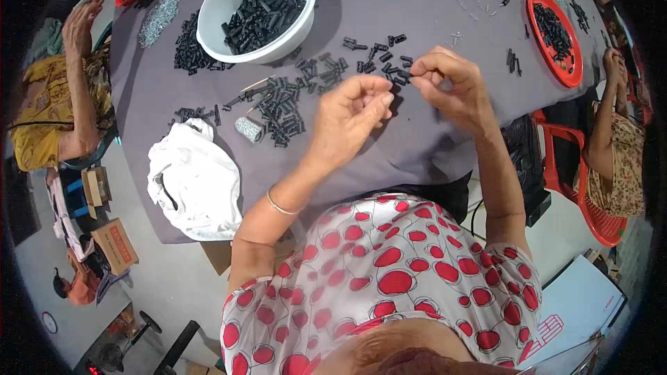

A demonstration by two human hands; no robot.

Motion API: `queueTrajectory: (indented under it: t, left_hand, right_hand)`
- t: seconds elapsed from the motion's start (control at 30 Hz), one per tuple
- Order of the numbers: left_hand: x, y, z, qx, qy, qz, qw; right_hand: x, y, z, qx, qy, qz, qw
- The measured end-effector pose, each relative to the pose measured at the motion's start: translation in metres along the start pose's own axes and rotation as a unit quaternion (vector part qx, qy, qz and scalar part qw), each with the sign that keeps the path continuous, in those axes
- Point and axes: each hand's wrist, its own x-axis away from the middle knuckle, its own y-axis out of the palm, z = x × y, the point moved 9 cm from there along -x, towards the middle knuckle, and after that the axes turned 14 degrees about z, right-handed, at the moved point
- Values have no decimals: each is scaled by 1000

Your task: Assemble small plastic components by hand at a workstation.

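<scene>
My left hand [351, 114] and right hand [448, 80] hover above the grey counter [417, 146], fingers pinched nearly closed. What each pinch holds is too small to make out. Loose small black parts [385, 62] lie on the counter just beyond my fingertips; the white bowl [215, 7] stands farther left.

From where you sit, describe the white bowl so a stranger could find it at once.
Start at the grey cloth covering the table. At its far left part, beyond the left hand, sits the white bowl, round, deep and partly filled with small black parts. It is the only white, deep container; the red trays on the cloth are shallow.
</scene>
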Motion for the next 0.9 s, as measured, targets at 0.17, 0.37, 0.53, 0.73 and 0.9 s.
queueTrajectory:
  t: [0.17, 0.37, 0.53, 0.73, 0.9]
  left_hand:
    - [-3, 3, 4, 39, -22, -34, 998]
    - [-3, 4, -4, 35, -64, -77, 994]
    - [0, 7, -17, 157, -195, -79, 965]
    - [2, 7, -22, 182, -193, -64, 962]
    - [5, 10, -21, 184, -201, -80, 959]
  right_hand:
    - [12, 12, -5, -97, 59, -61, 992]
    - [19, 19, -11, -76, 61, -85, 992]
    - [24, 12, -19, -107, 5, -28, 994]
    - [30, 12, -36, -27, -91, 36, 995]
    - [31, 9, -35, 13, -99, 64, 993]
